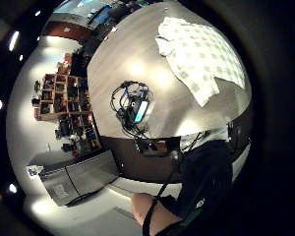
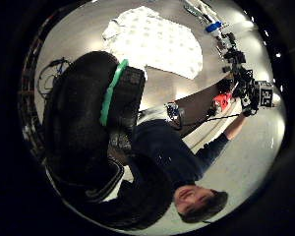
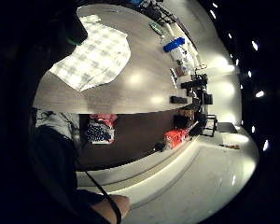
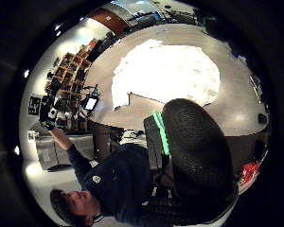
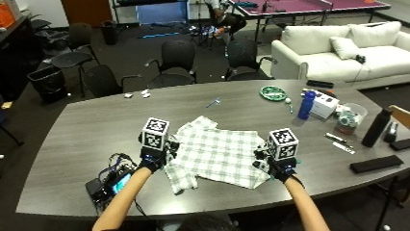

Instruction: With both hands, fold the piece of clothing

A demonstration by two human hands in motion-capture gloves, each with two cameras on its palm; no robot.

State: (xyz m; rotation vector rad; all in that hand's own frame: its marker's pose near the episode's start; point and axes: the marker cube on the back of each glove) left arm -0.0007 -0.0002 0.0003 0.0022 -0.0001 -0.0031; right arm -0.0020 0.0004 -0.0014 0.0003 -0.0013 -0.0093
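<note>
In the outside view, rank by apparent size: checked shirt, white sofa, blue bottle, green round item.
1. White sofa, though farther away
2. Checked shirt
3. Blue bottle and green round item: look alike, so unranked.

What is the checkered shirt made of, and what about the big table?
The checkered shirt looks like thin woven cloth, maybe cotton: it lies flat and soft with wrinkled edges. The table looks like dark grey wood-grain laminate, smooth with a slight sheen; real wood cannot be ruled out.
</note>
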